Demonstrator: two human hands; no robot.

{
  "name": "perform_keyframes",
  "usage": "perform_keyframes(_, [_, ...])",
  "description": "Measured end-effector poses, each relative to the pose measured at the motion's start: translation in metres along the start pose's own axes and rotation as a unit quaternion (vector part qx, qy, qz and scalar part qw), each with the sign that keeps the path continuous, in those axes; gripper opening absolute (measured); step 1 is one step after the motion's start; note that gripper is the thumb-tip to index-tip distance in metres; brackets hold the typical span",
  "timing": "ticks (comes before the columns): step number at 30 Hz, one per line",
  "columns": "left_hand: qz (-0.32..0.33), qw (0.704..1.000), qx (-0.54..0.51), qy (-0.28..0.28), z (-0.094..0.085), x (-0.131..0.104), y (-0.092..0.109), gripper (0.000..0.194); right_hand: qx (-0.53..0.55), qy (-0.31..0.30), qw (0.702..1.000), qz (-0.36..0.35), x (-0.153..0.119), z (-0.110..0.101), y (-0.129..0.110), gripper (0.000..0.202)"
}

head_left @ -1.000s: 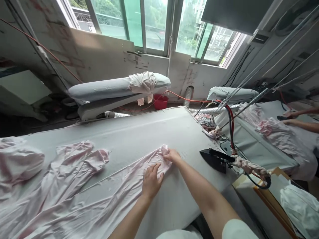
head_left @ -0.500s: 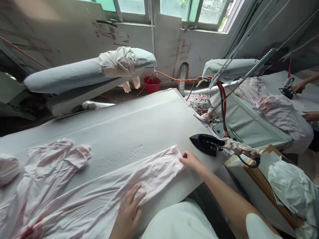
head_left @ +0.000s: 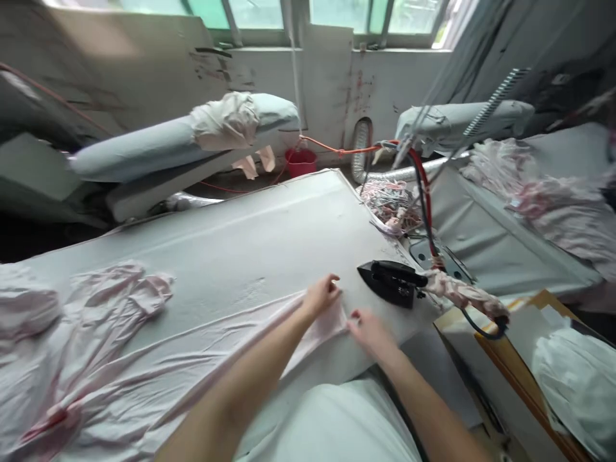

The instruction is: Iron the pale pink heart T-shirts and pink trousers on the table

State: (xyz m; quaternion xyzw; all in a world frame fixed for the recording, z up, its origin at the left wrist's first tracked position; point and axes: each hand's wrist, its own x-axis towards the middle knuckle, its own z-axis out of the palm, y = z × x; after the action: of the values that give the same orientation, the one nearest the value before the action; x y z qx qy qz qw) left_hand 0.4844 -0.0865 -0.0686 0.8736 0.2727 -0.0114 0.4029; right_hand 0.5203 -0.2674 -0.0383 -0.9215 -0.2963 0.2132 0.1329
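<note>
A pale pink garment [head_left: 178, 366] lies over the padded ironing table [head_left: 289, 224], one long narrow part stretching toward the right end. My left hand [head_left: 323, 296] reaches across that part, fingers curled at the far corner of its end; the forearm hides some of the cloth. At the near corner of the same end, my right hand [head_left: 369, 330] pinches the edge between thumb and fingers. Just beyond my right hand rests a black iron [head_left: 391, 282], its tip pointing left and its cloth-wrapped cord [head_left: 464, 295] trailing right.
Bunched pink cloth [head_left: 115, 295] lies at the left. Behind the table stand a padded sleeve arm [head_left: 139, 147] and a red bucket [head_left: 301, 162]. Cables [head_left: 421, 186] hang at the right, near a box [head_left: 510, 366] with white cloth [head_left: 577, 378] on it. Another table [head_left: 481, 218] holds more pink cloth.
My left hand has moved from flat on the cloth to the far corner of its end. My right hand stays at the near edge. The view has shifted slightly.
</note>
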Motion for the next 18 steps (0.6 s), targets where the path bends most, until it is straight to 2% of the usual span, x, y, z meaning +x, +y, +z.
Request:
perform_keyframes(1, [0.02,0.999,-0.021,0.014,0.0,-0.012,-0.008,0.037,-0.009,0.068,0.997,-0.038,0.007,-0.014,0.013,0.035])
perform_keyframes(3, [0.075,0.994,-0.044,0.065,-0.014,-0.044,-0.039,0.027,-0.035,0.191,0.977,-0.089,0.029,-0.043,0.042,0.05])
perform_keyframes(4, [0.094,0.99,-0.037,0.103,-0.029,-0.064,-0.062,0.018,-0.049,0.204,0.973,-0.091,0.042,-0.057,0.056,0.055])
perform_keyframes(5, [0.103,0.985,-0.014,0.139,-0.047,-0.087,-0.089,0.016,-0.056,0.171,0.98,-0.085,0.054,-0.071,0.066,0.056])
perform_keyframes(6, [0.064,0.98,0.018,0.189,-0.069,-0.113,-0.118,0.018,-0.056,0.108,0.99,-0.077,0.063,-0.082,0.073,0.056])
perform_keyframes(7, [0.007,0.975,0.059,0.214,-0.091,-0.139,-0.148,0.019,-0.053,0.031,0.995,-0.073,0.067,-0.091,0.073,0.055])
perform_keyframes(8, [-0.048,0.969,0.109,0.216,-0.112,-0.165,-0.177,0.023,-0.053,-0.045,0.995,-0.077,0.066,-0.098,0.068,0.055])
perform_keyframes(10, [-0.129,0.96,0.187,0.165,-0.149,-0.207,-0.225,0.031,-0.066,-0.151,0.981,-0.105,0.05,-0.101,0.036,0.056])
perform_keyframes(12, [-0.148,0.962,0.216,0.079,-0.177,-0.232,-0.254,0.028,-0.094,-0.201,0.963,-0.152,0.023,-0.088,-0.019,0.055])
perform_keyframes(14, [-0.123,0.971,0.204,0.018,-0.196,-0.239,-0.265,0.031,-0.103,-0.238,0.945,-0.202,-0.003,-0.063,-0.089,0.048])
perform_keyframes(15, [-0.107,0.976,0.19,0.01,-0.203,-0.239,-0.266,0.033,-0.102,-0.253,0.935,-0.229,-0.014,-0.046,-0.124,0.045])
perform_keyframes(18, [-0.08,0.979,0.181,0.044,-0.212,-0.239,-0.265,0.026,-0.098,-0.281,0.91,-0.288,-0.038,0.008,-0.215,0.044])
